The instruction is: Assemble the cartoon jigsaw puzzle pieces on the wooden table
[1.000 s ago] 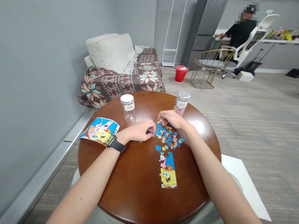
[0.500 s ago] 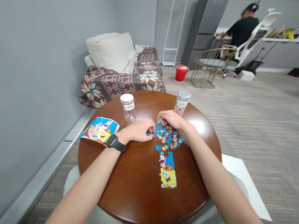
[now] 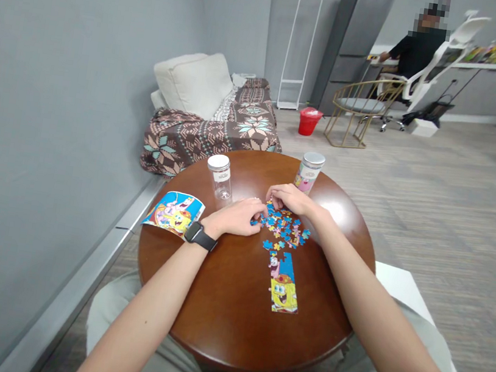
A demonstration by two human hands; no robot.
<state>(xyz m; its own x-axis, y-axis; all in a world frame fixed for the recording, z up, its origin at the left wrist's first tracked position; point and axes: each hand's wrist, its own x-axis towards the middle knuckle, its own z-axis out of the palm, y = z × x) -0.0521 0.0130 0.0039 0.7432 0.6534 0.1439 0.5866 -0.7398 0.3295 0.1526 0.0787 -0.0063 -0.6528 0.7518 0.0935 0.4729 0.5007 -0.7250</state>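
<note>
Loose jigsaw pieces (image 3: pixel 288 228), mostly blue with some yellow and pink, lie in a pile on the round brown table (image 3: pixel 222 305). At the pile's left edge, my left hand (image 3: pixel 244 215) has its thumb and fingers curled around a blue puzzle piece (image 3: pixel 254 222). My right hand (image 3: pixel 290 198) reaches over the far edge of the pile with its fingers bent down; what lies under the fingertips is hidden. Nearer to me is a joined puzzle section (image 3: pixel 283 286) with a yellow cartoon face, a pink figure and blue background.
A clear jar with a white lid (image 3: pixel 221 177) stands behind my left hand, and a silver-lidded jar (image 3: pixel 309 173) behind my right. A curved picture sheet (image 3: pixel 173 211) lies at the table's left. Beyond are a covered sofa (image 3: pixel 210 125), a red bin (image 3: pixel 308 122) and a seated person (image 3: pixel 421 50).
The whole view has shifted slightly, so the scene sits further right. Both hands stay at the pile with nearly the same pose; the joined section looks unchanged.
</note>
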